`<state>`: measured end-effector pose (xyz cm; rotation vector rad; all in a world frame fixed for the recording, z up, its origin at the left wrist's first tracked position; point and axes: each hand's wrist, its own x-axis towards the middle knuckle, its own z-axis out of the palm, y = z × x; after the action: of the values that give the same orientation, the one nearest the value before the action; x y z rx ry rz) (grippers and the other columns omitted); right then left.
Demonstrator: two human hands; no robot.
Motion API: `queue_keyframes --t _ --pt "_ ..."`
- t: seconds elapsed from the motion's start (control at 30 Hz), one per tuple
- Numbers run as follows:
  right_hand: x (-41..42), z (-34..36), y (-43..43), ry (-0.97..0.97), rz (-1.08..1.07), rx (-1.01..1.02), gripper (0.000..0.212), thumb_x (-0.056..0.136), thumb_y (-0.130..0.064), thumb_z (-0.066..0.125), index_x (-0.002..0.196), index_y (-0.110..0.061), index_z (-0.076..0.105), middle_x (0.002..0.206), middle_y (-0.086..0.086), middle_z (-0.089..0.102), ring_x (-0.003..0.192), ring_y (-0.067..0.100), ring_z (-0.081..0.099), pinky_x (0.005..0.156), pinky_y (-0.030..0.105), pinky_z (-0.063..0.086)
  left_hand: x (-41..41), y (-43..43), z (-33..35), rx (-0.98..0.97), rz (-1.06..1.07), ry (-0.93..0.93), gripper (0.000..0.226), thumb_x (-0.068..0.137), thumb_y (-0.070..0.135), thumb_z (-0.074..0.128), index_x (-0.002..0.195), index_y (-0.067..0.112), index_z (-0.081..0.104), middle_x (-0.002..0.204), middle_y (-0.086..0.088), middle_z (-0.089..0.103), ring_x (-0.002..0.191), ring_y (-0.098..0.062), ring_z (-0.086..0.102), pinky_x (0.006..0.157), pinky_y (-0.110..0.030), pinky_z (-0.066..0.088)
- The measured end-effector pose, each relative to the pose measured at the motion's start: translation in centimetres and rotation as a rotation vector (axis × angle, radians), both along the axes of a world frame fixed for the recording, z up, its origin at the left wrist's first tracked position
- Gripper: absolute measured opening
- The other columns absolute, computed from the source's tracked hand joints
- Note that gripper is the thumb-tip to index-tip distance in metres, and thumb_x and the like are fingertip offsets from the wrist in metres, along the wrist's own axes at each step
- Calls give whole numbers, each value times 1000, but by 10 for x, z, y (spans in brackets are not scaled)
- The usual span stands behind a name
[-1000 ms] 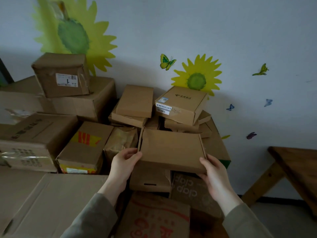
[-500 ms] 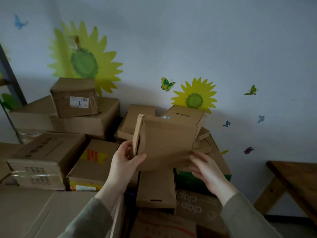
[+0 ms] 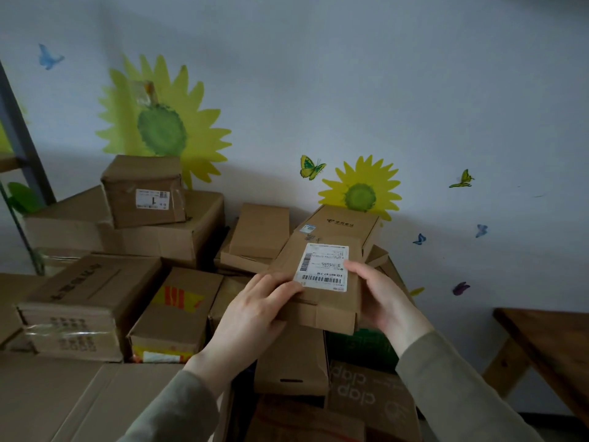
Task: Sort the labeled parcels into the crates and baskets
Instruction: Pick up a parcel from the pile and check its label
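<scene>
A flat brown cardboard parcel (image 3: 322, 301) is held above the pile, its white shipping label (image 3: 323, 266) with barcodes facing up. My left hand (image 3: 255, 311) grips its left edge, thumb on top next to the label. My right hand (image 3: 379, 298) holds the right side, fingertips touching the label's edge. Under and behind it lies a heap of other cardboard parcels, among them a labelled cube-shaped box (image 3: 145, 191) on top at the left and a flat box with a printed logo (image 3: 342, 223) by the wall. No crate or basket is in view.
Large cartons (image 3: 89, 301) fill the left and front. A box with a red and yellow sticker (image 3: 178, 307) sits in the middle. A wooden table (image 3: 548, 342) stands at the right. A dark metal post (image 3: 19, 145) rises at the far left. The wall bears sunflower and butterfly decals.
The parcel was lifted off the pile and turned over, so its label now faces up. Both hands shifted their grip on it, and the camera tilted upward.
</scene>
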<state>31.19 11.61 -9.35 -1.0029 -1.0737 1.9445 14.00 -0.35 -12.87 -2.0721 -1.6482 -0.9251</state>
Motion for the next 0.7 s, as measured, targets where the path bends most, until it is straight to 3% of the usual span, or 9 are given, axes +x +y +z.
queue_keyframes --t 0.07,0.13,0.17,0.23,0.33,0.4,0.5,0.7 --pt "1 1 1 -28 -49 27 29 91 -11 57 119 -6 61 108 14 70 100 28 65 79 39 51 -2 -2 -2 -117 10 -19 70 66 34 82 127 30 47 142 -2 42 136 -11 24 102 -40 41" --pt "3 2 2 -22 -60 62 28 91 -7 55 118 -6 61 107 13 69 98 27 65 74 37 51 -3 -8 -2 -333 22 -142 78 68 68 60 136 39 37 149 15 10 138 -3 1 111 -30 21" --pt "3 3 2 -18 -58 74 28 91 -6 54 118 -7 60 106 13 69 96 26 65 70 37 50 -3 -12 -1 -378 12 -239 83 62 80 49 136 45 31 147 20 4 137 0 2 111 -26 21" --pt "5 4 3 0 -43 87 29 92 -5 52 119 -10 59 108 13 69 97 26 64 70 38 50 -1 -16 0 -324 -12 -509 82 59 87 43 131 50 28 149 20 13 135 1 17 108 -25 31" --pt "6 4 3 25 -4 113 32 92 -4 50 122 -13 58 112 11 68 101 26 63 71 38 50 0 -12 2 -248 80 -827 75 74 57 61 139 30 36 142 6 42 125 -5 41 98 -25 43" --pt "6 3 2 35 22 132 33 92 -3 50 122 -15 58 113 10 68 101 26 63 70 37 50 -2 -9 6 -284 131 -992 64 83 39 64 139 24 37 134 1 51 116 -8 50 87 -20 47" --pt "4 1 0 31 49 147 34 92 -3 50 121 -17 59 112 9 69 102 26 63 70 37 50 -1 -10 12 -356 77 -1217 55 87 32 62 137 23 40 119 2 57 106 -11 57 75 -15 49" --pt "5 -4 0 20 41 159 32 92 -4 51 119 -19 60 111 8 69 101 26 64 71 38 50 -2 -7 7 -385 83 -1244 49 90 20 60 136 21 44 112 4 60 101 -12 61 74 -21 53"
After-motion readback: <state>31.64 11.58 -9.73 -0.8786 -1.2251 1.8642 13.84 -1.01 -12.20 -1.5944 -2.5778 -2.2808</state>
